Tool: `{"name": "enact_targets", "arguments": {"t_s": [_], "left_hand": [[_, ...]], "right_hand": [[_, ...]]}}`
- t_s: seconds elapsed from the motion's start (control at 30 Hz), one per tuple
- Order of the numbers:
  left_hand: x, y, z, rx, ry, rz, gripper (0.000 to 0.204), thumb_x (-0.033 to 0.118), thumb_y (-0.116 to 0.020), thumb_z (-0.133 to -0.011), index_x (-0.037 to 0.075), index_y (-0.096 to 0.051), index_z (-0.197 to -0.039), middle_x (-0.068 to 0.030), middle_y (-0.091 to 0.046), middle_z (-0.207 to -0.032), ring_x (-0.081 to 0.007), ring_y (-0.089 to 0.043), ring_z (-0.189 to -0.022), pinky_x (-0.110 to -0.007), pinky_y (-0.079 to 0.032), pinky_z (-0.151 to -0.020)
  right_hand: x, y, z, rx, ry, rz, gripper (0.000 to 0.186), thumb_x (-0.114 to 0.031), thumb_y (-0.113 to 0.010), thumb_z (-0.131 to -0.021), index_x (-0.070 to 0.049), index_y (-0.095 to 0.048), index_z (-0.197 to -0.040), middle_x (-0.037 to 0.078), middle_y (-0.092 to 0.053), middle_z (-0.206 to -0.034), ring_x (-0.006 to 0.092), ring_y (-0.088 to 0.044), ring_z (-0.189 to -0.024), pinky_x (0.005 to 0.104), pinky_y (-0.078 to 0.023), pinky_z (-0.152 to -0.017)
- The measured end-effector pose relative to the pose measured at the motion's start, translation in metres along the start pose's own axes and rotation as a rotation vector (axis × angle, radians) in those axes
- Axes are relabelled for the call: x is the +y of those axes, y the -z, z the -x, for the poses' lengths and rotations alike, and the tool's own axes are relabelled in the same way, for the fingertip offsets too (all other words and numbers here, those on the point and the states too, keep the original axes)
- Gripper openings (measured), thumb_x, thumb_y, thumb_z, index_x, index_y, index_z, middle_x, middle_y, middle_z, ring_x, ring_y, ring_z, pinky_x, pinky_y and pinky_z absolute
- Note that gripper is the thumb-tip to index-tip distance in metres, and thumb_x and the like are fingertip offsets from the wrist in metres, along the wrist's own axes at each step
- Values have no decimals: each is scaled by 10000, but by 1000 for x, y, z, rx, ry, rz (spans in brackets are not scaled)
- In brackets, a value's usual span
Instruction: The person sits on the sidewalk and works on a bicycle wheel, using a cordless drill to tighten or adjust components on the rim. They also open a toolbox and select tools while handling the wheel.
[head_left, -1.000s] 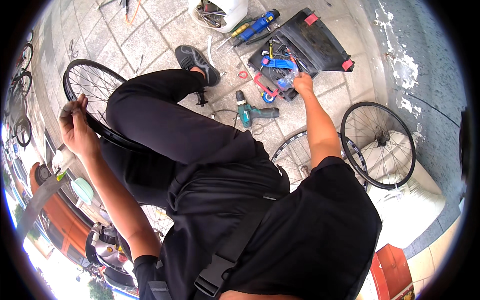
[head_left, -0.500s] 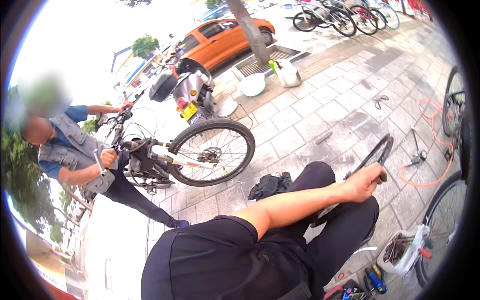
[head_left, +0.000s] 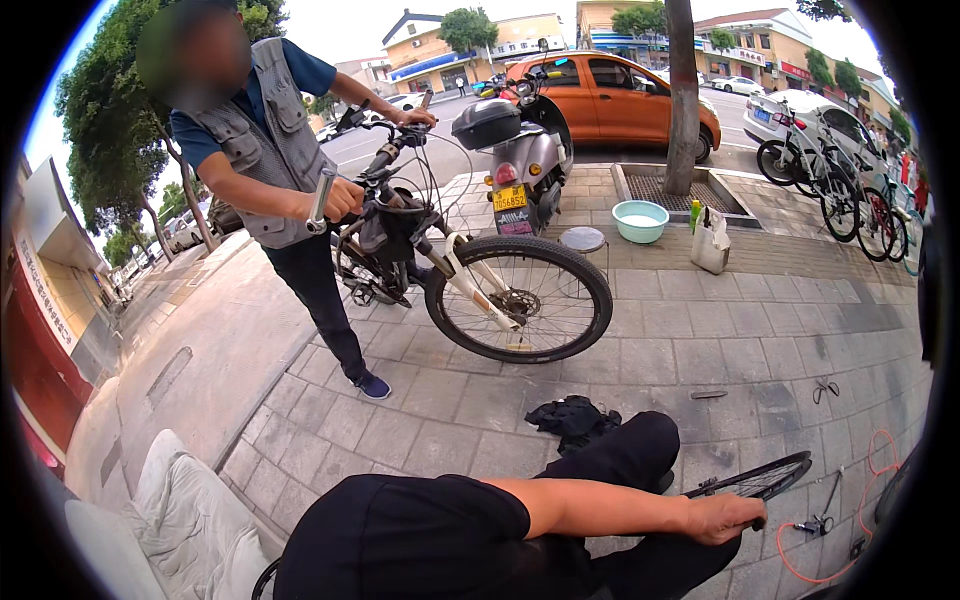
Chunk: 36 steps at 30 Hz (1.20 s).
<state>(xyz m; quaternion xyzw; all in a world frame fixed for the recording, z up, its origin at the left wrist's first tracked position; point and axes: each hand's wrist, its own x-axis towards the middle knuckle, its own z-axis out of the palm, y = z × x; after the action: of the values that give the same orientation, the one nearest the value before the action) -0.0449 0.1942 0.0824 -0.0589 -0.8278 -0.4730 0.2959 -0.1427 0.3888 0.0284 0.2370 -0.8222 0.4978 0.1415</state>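
My left arm reaches across my dark-trousered knees, and my left hand is closed around a small dark thing. Its fingers hide most of that thing, so I cannot make out its kind. Just beyond the hand, a bicycle wheel with a black tyre stands tilted by my legs, partly hidden behind my knee and arm. Whether the hand touches the wheel, I cannot tell. My right hand is out of view. A crumpled black cloth lies on the paving in front of my knee.
Ahead, a person in a grey vest grips the handlebar of a mountain bike. An orange hose and a metal pump-like tool lie at right. Farther off are a basin, a bag and a scooter.
My view has swung up and left, so the person, bike and street show more fully and the tools at lower right have left the picture. My left hand stays closed near the wheel.
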Motion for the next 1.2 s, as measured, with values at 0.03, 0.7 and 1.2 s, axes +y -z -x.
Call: {"name": "enact_targets", "arguments": {"t_s": [0.03,0.7,1.2], "left_hand": [[4,3,3,22,24,14,251,-30,-539,-930,31,-518,-1173,-202,-619,-1028,-460,-623,-975,-501,-500,-782],[-27,61,16,341,147,196,396,28,-439,-964,11,-429,-1359,-196,-716,-1121,-375,-709,-1062,-438,-560,-912],[-94,68,-41,353,521,-155,685,25,-628,-858,-57,-358,-1481,-281,-608,-1232,-382,-653,-1059,-437,-508,-981]], "right_hand": [[-5,-4,-2,-3,24,-38,315,-129,-573,-991,64,-633,-1233,228,-663,-1169,372,-657,-1092,458,-524,-953],[-112,-99,-14,-466,299,-195,326,-159,-583,-1056,64,-610,-1292,181,-662,-1207,322,-648,-1105,399,-514,-934],[-128,3,-20,12,82,-13,188,-77,-578,-1011,70,-670,-1081,125,-695,-874,176,-633,-703,323,-520,-662]]}}
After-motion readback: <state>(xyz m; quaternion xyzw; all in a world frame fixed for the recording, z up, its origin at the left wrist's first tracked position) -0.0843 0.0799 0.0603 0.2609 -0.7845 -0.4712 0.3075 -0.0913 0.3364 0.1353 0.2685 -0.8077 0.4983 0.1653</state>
